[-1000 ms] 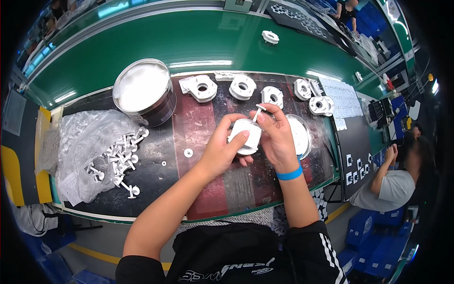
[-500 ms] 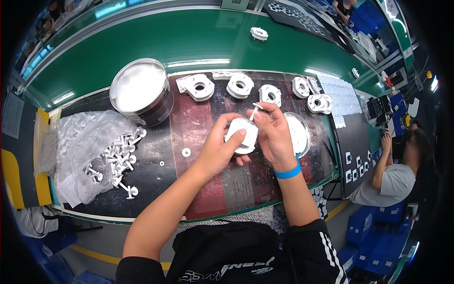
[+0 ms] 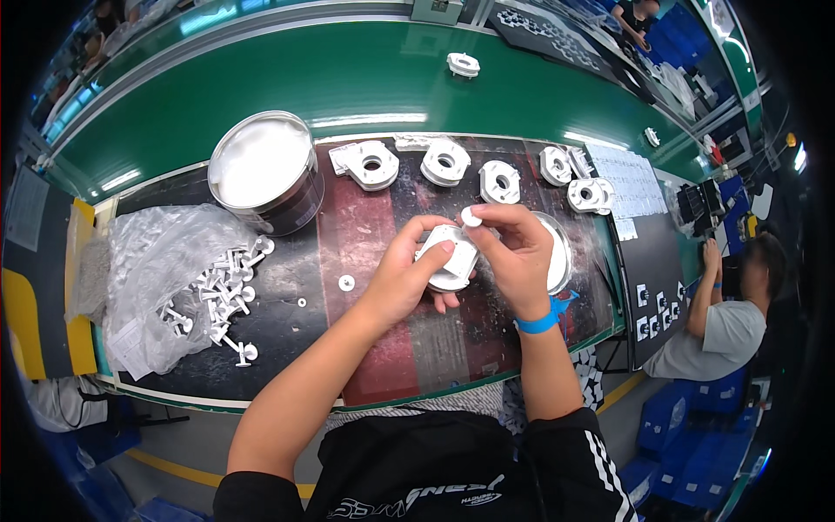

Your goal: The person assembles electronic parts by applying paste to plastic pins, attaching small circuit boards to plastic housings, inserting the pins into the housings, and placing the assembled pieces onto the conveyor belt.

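Note:
My left hand (image 3: 393,277) is closed around a white plastic housing (image 3: 452,268), thumb lying across its flat top. Between the thumb and fingertips of my right hand (image 3: 524,268) is a white disc-headed pin (image 3: 471,217). Its round head shows just above the housing's upper right edge; its stem is hidden. A blue band circles my right wrist. Partly behind that hand sits a round container (image 3: 561,252) of white material. On the left, several similar pins (image 3: 228,294) spill from a clear plastic bag (image 3: 148,261).
A large bucket (image 3: 294,209) with white contents stands at the back left. Several white housings (image 3: 445,165) line the mat's far side. A small white disc (image 3: 346,283) and a ring (image 3: 302,303) lie left of my hands. Another person (image 3: 718,322) works at the right.
My right hand has turned and dropped slightly, so the pin's round head now shows instead of its stem. My left hand still holds the housing in nearly the same place.

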Motion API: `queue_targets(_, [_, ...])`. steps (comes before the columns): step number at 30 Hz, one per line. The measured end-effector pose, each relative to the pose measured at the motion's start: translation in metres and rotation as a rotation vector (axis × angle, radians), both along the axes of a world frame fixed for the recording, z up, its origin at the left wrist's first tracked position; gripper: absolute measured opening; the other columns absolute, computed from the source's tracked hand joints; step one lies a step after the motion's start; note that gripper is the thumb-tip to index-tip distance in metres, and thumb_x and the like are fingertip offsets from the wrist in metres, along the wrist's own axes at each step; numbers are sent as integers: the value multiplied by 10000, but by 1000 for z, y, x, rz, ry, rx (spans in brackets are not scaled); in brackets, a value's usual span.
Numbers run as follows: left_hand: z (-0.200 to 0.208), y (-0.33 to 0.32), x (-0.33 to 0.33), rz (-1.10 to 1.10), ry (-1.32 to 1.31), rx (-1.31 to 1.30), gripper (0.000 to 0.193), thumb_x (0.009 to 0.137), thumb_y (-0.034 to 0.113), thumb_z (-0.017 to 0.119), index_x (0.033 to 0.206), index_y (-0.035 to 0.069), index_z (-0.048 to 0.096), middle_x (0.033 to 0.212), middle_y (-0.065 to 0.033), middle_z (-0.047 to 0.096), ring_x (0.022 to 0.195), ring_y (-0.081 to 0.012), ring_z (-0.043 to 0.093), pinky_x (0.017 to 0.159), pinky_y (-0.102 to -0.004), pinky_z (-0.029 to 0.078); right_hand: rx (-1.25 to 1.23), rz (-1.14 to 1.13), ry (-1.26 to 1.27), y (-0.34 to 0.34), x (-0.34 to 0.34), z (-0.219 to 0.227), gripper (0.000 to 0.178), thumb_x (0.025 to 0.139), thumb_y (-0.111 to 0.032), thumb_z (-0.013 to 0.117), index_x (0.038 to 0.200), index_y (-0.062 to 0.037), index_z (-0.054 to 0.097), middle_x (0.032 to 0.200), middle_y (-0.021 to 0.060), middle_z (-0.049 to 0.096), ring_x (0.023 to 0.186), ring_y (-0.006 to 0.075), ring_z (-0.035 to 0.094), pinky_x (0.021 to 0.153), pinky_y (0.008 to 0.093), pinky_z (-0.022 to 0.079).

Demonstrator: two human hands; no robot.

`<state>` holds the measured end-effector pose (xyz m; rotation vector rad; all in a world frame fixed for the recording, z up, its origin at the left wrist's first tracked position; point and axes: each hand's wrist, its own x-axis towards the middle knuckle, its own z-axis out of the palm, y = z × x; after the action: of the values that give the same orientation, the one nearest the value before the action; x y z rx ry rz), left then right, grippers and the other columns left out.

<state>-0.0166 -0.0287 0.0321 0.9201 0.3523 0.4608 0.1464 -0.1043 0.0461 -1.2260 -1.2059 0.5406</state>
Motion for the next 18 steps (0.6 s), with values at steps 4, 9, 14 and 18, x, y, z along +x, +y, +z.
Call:
queue_targets(4, [3, 1, -2, -5, -39, -29, 384, 985, 261, 525, 1278, 57, 382, 914, -193, 666, 577, -174, 647, 451, -251, 507, -86, 122, -199, -2, 9, 14, 211, 865, 68, 594, 1052, 23, 680, 1065, 128, 667, 1016, 192, 625, 863, 292, 495])
queue_targets(9, [-1, 4, -3, 44, -32, 17, 412, 980, 252, 529, 1290, 56, 342, 1019, -201, 645, 671, -215, 671, 531, -285, 540, 6, 138, -263, 2, 10, 14, 242, 885, 46, 546, 1086, 16, 678, 1080, 118, 656, 1004, 186, 604, 877, 295, 465])
queue_targets(14, [3, 4, -2, 108, -65, 51, 419, 973, 217, 527, 1295, 52, 316, 1140, -206, 603, 826, -282, 682, 661, -343, 572, 92, -180, -217, -1, 2, 20, 253, 874, 25, 562, 1100, -28, 662, 949, 106, 670, 855, 192, 626, 757, 301, 483])
queue_targets(18, [33, 10, -3, 234, -138, 12, 421, 962, 176, 519, 1313, 44, 327, 1167, -199, 595, 921, -319, 673, 746, -389, 576, 237, -294, -474, -7, 0, 15, 236, 794, 49, 603, 995, -50, 678, 811, 113, 643, 720, 276, 607, 663, 358, 484])
